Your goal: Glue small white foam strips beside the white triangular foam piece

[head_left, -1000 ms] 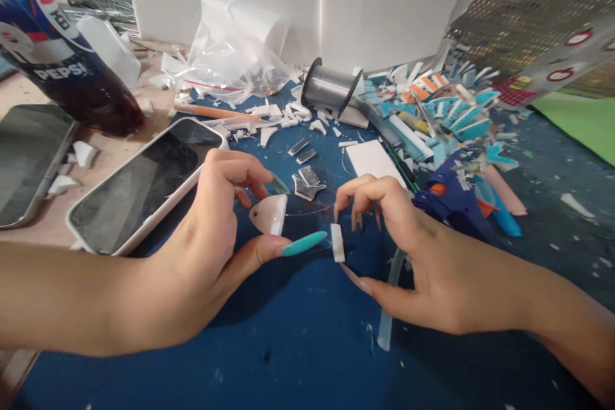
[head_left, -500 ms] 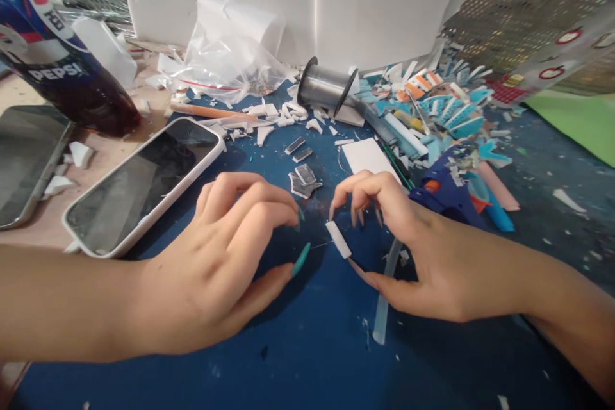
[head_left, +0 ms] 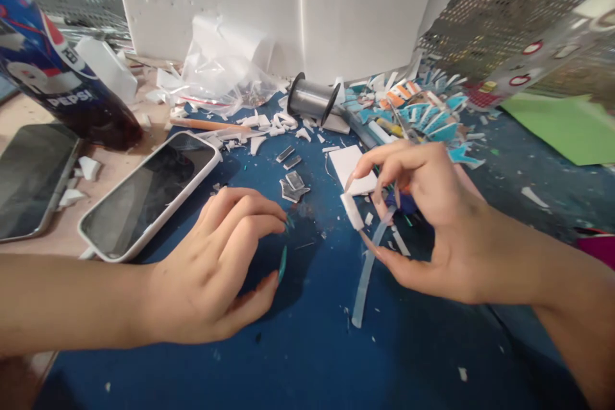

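Observation:
Between the thumb and index fingertips of my right hand, a small white rectangular foam-like piece is held above the mat. My left hand hovers to the left with thumb and fingers apart, and nothing shows between its teal nails. A translucent glue stick lies below my right hand, which partly hides a dark blue tool. Just beyond the fingers is a flat white square. Small grey pieces lie between the hands, farther back.
A blue mat covers the table. At left are a white-cased phone, a darker phone and a Pepsi bottle. Behind stand a spool, a plastic bag and a white foam board. Scraps pile up at right.
My right hand has lifted and moved right with the white piece, away from my left hand. The fine strand that ran between them no longer reaches across. The view has shifted slightly.

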Tool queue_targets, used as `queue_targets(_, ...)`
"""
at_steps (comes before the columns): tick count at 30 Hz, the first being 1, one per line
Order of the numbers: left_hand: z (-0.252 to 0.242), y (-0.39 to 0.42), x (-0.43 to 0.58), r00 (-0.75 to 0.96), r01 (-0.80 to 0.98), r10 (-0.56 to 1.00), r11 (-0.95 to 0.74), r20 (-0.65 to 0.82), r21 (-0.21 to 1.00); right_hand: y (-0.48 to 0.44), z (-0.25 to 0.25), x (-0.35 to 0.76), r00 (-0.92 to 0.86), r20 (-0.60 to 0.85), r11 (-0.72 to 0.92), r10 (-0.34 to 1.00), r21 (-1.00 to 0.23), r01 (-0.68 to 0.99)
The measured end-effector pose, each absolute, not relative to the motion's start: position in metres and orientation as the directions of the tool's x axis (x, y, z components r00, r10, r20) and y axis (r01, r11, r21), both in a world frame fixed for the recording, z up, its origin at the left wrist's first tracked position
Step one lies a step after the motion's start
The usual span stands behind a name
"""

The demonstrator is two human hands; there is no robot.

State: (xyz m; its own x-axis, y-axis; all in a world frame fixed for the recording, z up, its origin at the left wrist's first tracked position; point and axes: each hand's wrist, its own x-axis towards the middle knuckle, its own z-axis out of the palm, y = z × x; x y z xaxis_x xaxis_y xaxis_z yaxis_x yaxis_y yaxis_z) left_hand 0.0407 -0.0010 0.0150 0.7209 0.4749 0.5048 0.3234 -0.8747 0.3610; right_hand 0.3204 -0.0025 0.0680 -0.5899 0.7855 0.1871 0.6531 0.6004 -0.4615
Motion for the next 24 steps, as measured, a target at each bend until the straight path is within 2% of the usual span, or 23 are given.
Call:
queue_targets(3,0.014,-0.001,0.041,0.714,0.306,0.451,-0.889,0.535,0.341,0.004,0.073,0.327,-0.518,0.257,0.568,0.816,-0.522,0.636)
queue_targets(10,0.014,-0.003,0.04,0.684,0.299,0.459,-0.885,0.567,0.356,0.025,0.091,0.327,-0.515,0.266,0.57,0.815,-0.527,0.63)
queue_targets(17,0.048,0.01,0.053,0.689,0.44,0.612,-0.779,0.388,0.446,0.031,0.103,0.314,-0.598,0.283,0.644,0.75,-0.519,0.563)
queue_targets(21,0.067,0.034,0.074,0.758,0.378,0.574,-0.774,0.309,0.509,0.033,0.107,0.31,-0.642,0.279,0.677,0.715,-0.506,0.534)
queue_targets(24,0.073,0.022,0.078,0.821,0.261,0.468,-0.817,0.327,0.515,0.037,0.107,0.314,-0.6,0.274,0.643,0.751,-0.51,0.572)
